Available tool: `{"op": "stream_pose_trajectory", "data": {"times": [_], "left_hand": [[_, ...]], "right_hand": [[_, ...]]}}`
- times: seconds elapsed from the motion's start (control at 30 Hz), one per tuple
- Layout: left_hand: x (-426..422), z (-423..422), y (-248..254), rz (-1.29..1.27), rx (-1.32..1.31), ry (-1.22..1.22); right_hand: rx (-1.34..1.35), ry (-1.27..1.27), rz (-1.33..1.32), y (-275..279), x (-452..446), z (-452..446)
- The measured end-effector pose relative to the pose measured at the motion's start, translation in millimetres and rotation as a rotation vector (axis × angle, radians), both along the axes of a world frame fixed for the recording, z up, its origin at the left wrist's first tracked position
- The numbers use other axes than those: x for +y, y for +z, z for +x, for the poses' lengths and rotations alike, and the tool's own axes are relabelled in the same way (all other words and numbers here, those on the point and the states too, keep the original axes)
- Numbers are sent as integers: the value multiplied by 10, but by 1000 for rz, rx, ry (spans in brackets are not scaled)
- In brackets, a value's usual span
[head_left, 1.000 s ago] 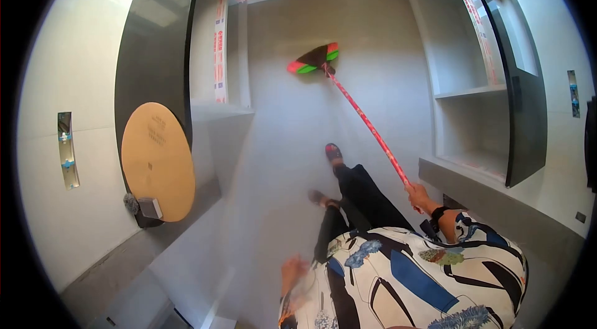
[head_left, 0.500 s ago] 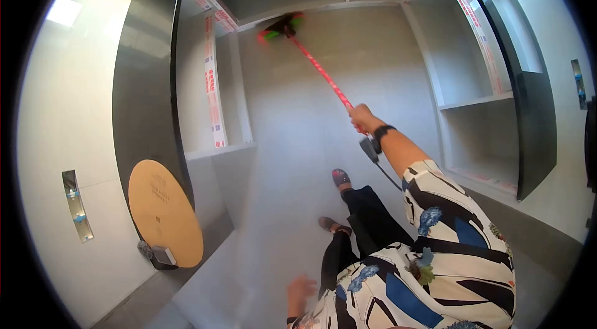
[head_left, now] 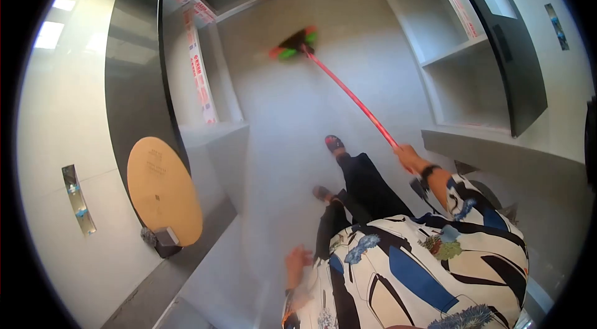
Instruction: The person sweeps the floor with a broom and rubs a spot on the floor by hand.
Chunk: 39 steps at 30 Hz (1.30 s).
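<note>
My right hand [head_left: 408,158] is closed around the upper part of a broom's red handle [head_left: 351,96], out to the right of my body. The broom head [head_left: 293,44], dark with red and green bristles, is on the grey floor ahead of me and blurred by motion. My left hand [head_left: 298,260] hangs low at my left side, slightly blurred. Its fingers look loose and apart, and nothing shows in them. Near my right wrist is a small dark object with a cord, partly behind my arm.
Open cabinets edged with red-and-white tape [head_left: 198,68] stand left, ahead and right under a dark counter [head_left: 138,61]. On the left lies an oval tan board [head_left: 163,189], a small grey box [head_left: 166,237] at its end. My shoes [head_left: 334,143] are on the floor [head_left: 273,124].
The broom head has come away from the far cabinet base, back towards me and slightly right. My right hand has drawn back and to the right with the handle. The view has shifted.
</note>
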<state>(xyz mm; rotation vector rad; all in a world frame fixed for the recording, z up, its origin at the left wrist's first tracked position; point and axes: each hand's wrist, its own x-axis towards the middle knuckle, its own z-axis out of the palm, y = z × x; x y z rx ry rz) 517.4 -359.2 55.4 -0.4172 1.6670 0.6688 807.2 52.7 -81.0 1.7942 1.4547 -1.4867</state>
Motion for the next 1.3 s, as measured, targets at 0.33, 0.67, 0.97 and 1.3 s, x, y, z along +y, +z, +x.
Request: {"op": "stream_pose_trajectory", "data": {"times": [0.33, 0.67, 0.97, 1.3], "left_hand": [[-1578, 189, -953, 298, 352, -652], [-264, 46, -173, 102, 93, -408], [1015, 29, -91, -38, -105, -84], [1124, 17, -259, -62, -136, -163]], "right_hand": [[-135, -170, -46, 1229, -1227, 986], [32, -102, 141, -393, 361, -331], [16, -298, 170, -671, 2037, -1934], [-72, -248, 169, -694, 2177, -1171]]}}
